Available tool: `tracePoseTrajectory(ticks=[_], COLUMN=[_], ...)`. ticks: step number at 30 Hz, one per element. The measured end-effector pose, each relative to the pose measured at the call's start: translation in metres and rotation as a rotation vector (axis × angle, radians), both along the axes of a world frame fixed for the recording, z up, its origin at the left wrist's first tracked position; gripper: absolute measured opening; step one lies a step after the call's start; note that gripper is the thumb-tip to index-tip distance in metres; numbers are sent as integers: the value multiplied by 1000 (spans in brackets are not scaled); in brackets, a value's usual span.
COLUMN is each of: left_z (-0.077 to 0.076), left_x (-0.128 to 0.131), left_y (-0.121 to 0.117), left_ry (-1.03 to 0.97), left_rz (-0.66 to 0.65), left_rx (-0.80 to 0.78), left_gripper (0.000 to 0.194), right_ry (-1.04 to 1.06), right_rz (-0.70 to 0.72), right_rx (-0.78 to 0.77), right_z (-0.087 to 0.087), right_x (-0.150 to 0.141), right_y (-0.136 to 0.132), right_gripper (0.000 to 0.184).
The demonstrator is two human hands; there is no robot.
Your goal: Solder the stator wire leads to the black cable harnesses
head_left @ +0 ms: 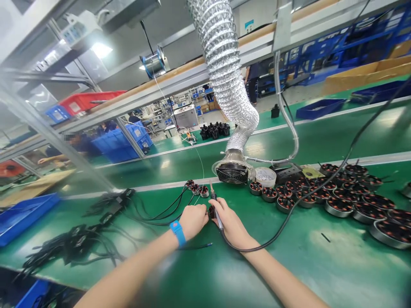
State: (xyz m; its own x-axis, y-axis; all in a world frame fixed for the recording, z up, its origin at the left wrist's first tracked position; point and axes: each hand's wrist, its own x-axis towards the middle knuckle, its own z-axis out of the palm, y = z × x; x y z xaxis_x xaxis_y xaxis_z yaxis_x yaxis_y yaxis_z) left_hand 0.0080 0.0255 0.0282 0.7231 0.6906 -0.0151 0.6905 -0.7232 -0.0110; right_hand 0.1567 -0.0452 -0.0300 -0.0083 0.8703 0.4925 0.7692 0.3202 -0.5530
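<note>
My right hand [233, 222] is wrapped round a soldering iron [217, 214] whose tip points up and away from me. A small round motor part with copper windings [211, 211] sits between my two hands, mostly covered by the fingers. My left hand [193, 221], with a blue wrist strap [178, 233], is closed, its fingertips at that motor part; what they pinch is hidden. Thin solder wire [203, 171] hangs from a spool [154, 64] and runs down behind my left hand. From under the left wrist a black cable [195, 246] sticks out.
A fume extractor fan [233, 173] on a silver duct [224, 64] hangs just ahead. Many motor parts [340, 206] crowd the right, beside a white tub [266, 176]. Small cabled motors [204, 191] stand ahead; black cable bundles [77, 239] and a blue tray [28, 216] lie left.
</note>
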Motion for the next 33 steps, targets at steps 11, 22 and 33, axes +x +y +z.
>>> tracePoseTrajectory(ticks=[11, 22, 33], left_z=[-10, 3, 5], left_x=[-13, -7, -6], left_y=[13, 16, 15], left_ry=[-424, -387, -179], left_rz=[158, 67, -51], left_rx=[-271, -135, -30], left_gripper=[11, 31, 19], right_ry=[158, 196, 234], right_rz=[-35, -76, -47], right_rx=[36, 49, 35], right_z=[-2, -6, -6], right_x=[-2, 0, 2], right_y=[0, 2, 3], right_gripper=[56, 51, 52])
